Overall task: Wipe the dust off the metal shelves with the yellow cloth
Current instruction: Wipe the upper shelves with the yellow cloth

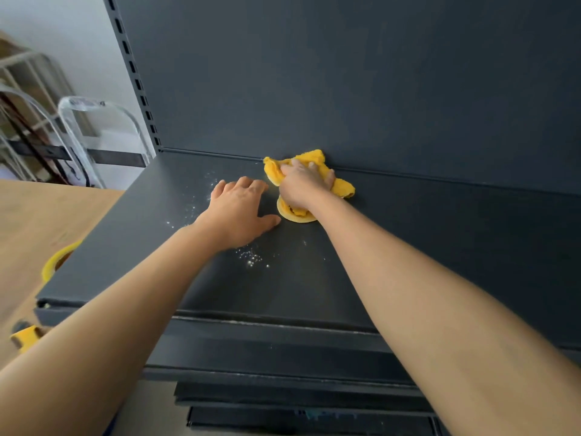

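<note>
A dark grey metal shelf runs across the view, with a dark back panel rising behind it. My right hand grips a crumpled yellow cloth and presses it on the shelf at the back edge, against the panel. My left hand lies flat on the shelf just left of the cloth, fingers spread, holding nothing. White dust specks lie on the shelf below my left hand, and more specks are scattered to its left. Lower shelves show beneath the front edge.
A slotted upright post stands at the shelf's left end. Clear acrylic stands and a wire rack sit beyond it. A wooden floor lies at left, with a yellow-rimmed object and a yellow item by the shelf corner.
</note>
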`<control>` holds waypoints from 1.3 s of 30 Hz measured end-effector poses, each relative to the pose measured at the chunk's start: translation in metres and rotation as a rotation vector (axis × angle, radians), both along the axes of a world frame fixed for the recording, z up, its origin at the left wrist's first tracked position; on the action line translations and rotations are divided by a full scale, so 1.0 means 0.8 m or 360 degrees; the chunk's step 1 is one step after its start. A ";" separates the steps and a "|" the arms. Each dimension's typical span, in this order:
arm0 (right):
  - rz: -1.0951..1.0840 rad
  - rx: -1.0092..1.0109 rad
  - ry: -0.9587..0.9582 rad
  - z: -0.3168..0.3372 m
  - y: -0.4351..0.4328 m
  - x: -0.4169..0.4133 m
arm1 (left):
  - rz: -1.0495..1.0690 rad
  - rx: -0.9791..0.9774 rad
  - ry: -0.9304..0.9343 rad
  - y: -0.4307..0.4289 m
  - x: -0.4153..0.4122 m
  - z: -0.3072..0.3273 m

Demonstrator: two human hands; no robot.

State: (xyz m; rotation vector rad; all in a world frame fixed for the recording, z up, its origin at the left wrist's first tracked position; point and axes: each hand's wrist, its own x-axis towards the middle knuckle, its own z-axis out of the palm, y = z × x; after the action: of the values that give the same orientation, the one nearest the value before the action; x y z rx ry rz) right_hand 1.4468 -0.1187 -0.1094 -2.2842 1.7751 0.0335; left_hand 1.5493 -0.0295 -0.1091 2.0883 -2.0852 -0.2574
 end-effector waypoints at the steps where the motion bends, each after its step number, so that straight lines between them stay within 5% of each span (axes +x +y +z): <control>1: 0.0105 0.0014 -0.0054 0.003 0.005 0.004 | 0.0004 -0.0012 -0.0004 0.004 0.003 0.000; 8: 0.0280 0.0054 -0.0293 0.011 0.063 -0.002 | -0.0032 -0.0066 0.0022 0.041 0.005 0.012; 19: -0.0295 -0.0027 -0.0176 0.014 0.154 -0.091 | -0.0273 -0.0028 0.0016 0.103 -0.020 0.006; 39: -0.0085 -0.0062 -0.0170 0.002 0.185 0.039 | -0.0083 0.0031 0.0060 0.140 0.073 -0.004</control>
State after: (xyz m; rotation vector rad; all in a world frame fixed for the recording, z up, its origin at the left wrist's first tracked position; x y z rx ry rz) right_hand 1.4780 0.0295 -0.1081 -2.2194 1.7962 -0.1313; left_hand 1.6080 0.0821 -0.1125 2.0255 -2.1257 -0.3231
